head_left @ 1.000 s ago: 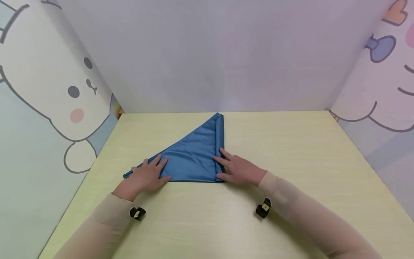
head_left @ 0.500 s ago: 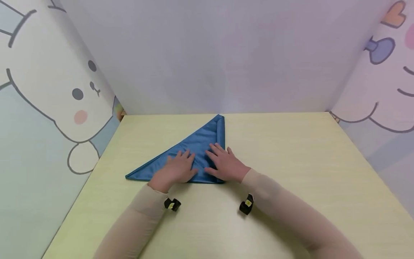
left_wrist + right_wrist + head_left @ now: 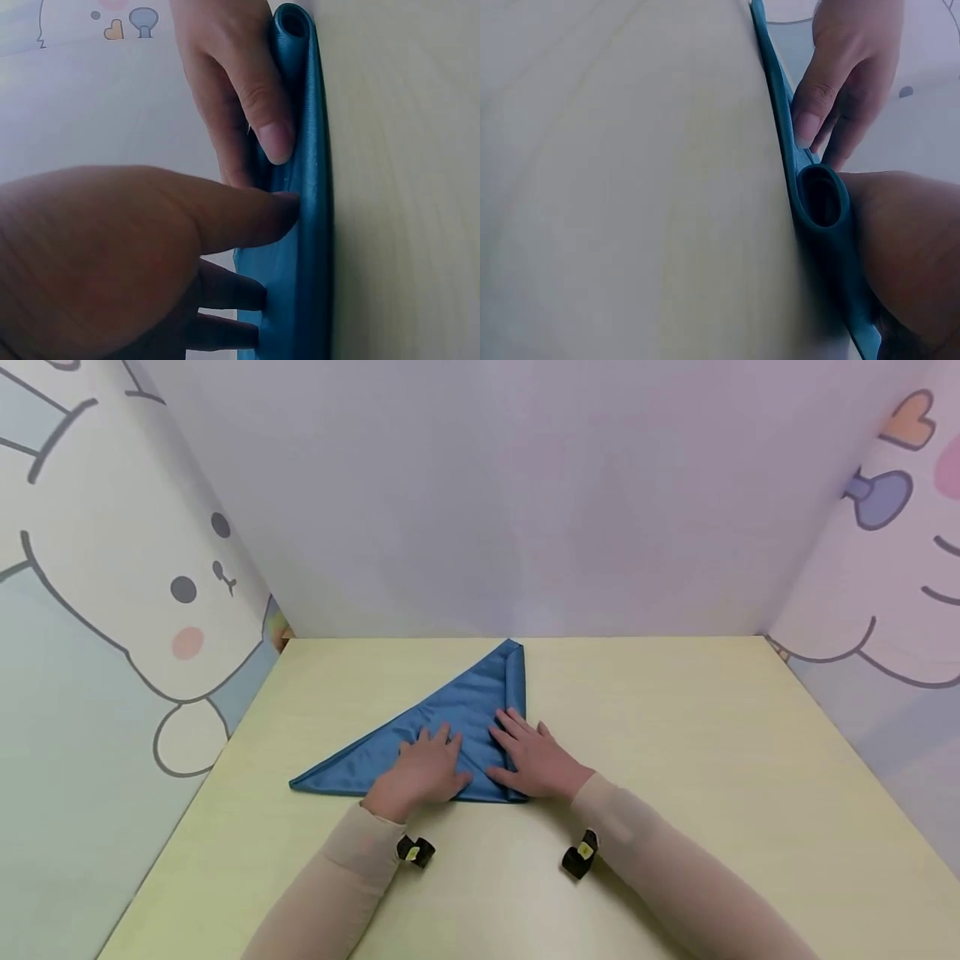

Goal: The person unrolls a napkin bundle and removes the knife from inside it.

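Observation:
A blue cloth [image 3: 457,693], folded into a triangle, lies flat on the table. Its right side is turned into a narrow roll [image 3: 515,681], whose hollow end shows in both wrist views. My left hand [image 3: 429,768] rests on the lower middle of the cloth, fingers spread; the thumb [image 3: 251,217] touches it near the front edge. Over the lower part of the roll lies my right hand [image 3: 542,763], with fingers extended onto the cloth. Its palm side is against the roll [image 3: 841,270] in the right wrist view, where most of its fingers are hidden.
The pale wooden table [image 3: 697,760] extends on both sides of the cloth. A plain light wall [image 3: 480,502] stands at its back edge, with cartoon-printed panels [image 3: 97,610] at the sides. Each wrist carries a small black camera [image 3: 580,855].
My left hand has slid right from the cloth's left corner to its middle. My right hand moved left onto the cloth, then slightly back right. The triangle keeps its shape.

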Available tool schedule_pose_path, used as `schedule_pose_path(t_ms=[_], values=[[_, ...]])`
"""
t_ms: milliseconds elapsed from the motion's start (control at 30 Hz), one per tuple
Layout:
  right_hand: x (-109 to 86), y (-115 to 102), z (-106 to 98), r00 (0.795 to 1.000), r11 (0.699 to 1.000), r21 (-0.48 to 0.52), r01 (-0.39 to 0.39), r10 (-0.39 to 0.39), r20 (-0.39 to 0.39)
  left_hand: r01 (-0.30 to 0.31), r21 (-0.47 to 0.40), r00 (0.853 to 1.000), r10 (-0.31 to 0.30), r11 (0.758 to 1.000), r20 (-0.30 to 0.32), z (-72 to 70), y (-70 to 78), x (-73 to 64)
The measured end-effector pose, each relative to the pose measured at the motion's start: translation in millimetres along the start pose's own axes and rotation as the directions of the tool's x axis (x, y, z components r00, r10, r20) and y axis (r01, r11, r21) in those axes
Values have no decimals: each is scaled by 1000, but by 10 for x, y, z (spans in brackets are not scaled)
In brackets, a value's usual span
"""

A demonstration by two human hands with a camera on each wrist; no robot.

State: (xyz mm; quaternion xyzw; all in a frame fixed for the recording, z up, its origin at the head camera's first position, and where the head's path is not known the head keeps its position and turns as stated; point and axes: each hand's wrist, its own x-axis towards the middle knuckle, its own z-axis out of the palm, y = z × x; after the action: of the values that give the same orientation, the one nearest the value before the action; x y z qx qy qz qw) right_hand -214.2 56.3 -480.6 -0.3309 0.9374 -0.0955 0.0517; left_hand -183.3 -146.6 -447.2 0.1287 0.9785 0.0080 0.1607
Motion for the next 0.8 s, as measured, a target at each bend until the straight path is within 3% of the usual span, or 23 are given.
schedule_pose_path(t_ms=[300,800], values=[[-16,47,25,1000,999,41,9,-8,-21,-5,11,1000,5,1000,-15,21,6,5],[-92,132,-7,999,1000,23,-13,13,-31,0,30,1000,0,1000,3,-22,43,-11]])
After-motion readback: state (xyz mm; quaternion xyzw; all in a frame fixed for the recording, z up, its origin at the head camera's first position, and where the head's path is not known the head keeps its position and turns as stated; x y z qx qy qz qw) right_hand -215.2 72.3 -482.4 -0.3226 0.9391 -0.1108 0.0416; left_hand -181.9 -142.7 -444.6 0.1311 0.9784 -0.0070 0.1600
